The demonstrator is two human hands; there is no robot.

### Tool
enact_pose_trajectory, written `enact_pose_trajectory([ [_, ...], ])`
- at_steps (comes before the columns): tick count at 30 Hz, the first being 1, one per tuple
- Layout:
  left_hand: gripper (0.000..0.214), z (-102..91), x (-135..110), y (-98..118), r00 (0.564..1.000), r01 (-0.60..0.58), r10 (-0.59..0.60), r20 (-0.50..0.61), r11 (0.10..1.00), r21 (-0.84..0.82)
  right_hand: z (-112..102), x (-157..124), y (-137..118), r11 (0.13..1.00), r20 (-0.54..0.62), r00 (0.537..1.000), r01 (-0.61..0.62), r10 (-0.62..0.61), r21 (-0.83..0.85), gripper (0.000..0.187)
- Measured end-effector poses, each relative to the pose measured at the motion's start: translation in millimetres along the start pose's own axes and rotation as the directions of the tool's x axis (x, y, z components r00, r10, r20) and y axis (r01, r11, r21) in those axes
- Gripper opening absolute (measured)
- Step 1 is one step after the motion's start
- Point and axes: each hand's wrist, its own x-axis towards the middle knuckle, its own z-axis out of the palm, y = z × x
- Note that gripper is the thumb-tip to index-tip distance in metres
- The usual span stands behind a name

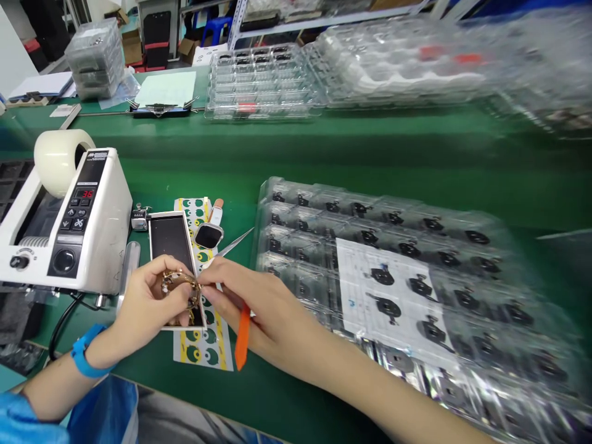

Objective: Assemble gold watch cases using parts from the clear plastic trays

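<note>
My left hand (pixel 155 296), closed, grips a round gold-coloured metal part (pixel 192 301) with small fittings on its rim, above a white-framed black tray (pixel 171 237). My right hand (pixel 259 302) is closed as well, its thumb and fingertips pinched at the right edge of that part. From under its palm sticks a flat orange strip (pixel 242 342); whether it is a tool handle I cannot tell. A pointed silver tool (pixel 237 242) like tweezers shows behind the right hand, partly hidden. A sheet of yellow and white die-cut stickers (pixel 203 351) lies under both hands.
At left stands a white tape dispenser (pixel 104 228) with a tape roll (pixel 58 160). A smartwatch (pixel 208 235) lies beyond the hands. Clear plastic trays of black parts (pixel 409 248) spread to the right, with a paper sheet (pixel 354 277). More trays (pixel 263 83) and a clipboard (pixel 166 89) sit behind.
</note>
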Motion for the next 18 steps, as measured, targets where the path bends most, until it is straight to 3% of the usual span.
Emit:
enact_pose_trajectory([
  [3, 0.015, 1.5, -0.9, 3.0, 0.999, -0.028, 0.029, -0.020, 0.998, 0.056, 6.3, -3.6, -0.6, 1.000, -0.037, 0.999, -0.005, 0.005, 0.011, 0.015],
  [7, 0.012, 3.0, 1.2, 3.1, 0.998, -0.059, 0.061, -0.017, 0.993, 0.099, 5.3, -0.2, -4.4, 0.961, 0.103, 0.974, -0.217, 0.201, 0.174, 0.024],
  [9, 0.009, 2.1, 2.2, 1.8, 0.992, -0.125, 0.129, -0.018, 0.983, 0.136, 3.9, 2.9, -5.0, 0.903, 0.140, 0.935, -0.351, 0.325, 0.248, 0.032],
  [11, 0.006, -1.1, 2.8, -0.3, 0.958, -0.262, 0.284, -0.050, 0.930, 0.258, 3.5, 5.2, -5.0, 0.844, 0.100, 0.898, -0.438, 0.429, 0.311, 0.039],
  [12, 0.007, -3.4, 3.2, -2.0, 0.912, -0.359, 0.406, -0.064, 0.862, 0.358, 3.5, 6.0, -5.2, 0.813, 0.086, 0.878, -0.470, 0.471, 0.343, 0.042],
  [13, 0.010, -6.0, 3.8, -4.2, 0.837, -0.459, 0.545, -0.054, 0.752, 0.473, 3.6, 6.6, -6.0, 0.784, 0.082, 0.863, -0.489, 0.499, 0.382, 0.045],
  [15, 0.026, -10.5, 5.2, -10.5, 0.614, -0.610, 0.786, 0.065, 0.421, 0.671, 4.3, 7.4, -9.2, 0.729, 0.114, 0.852, -0.499, 0.511, 0.469, 0.049],
  [16, 0.034, -11.7, 5.9, -14.6, 0.508, -0.644, 0.848, 0.151, 0.258, 0.720, 5.0, 7.4, -11.6, 0.699, 0.142, 0.850, -0.502, 0.507, 0.510, 0.049],
  [17, 0.039, -11.8, 6.1, -19.1, 0.431, -0.658, 0.873, 0.229, 0.130, 0.741, 5.9, 7.0, -14.6, 0.668, 0.167, 0.846, -0.507, 0.506, 0.545, 0.048],
  [18, 0.041, -10.8, 5.5, -23.9, 0.384, -0.654, 0.879, 0.283, 0.042, 0.755, 7.1, 6.1, -17.7, 0.643, 0.179, 0.843, -0.508, 0.507, 0.573, 0.047],
])
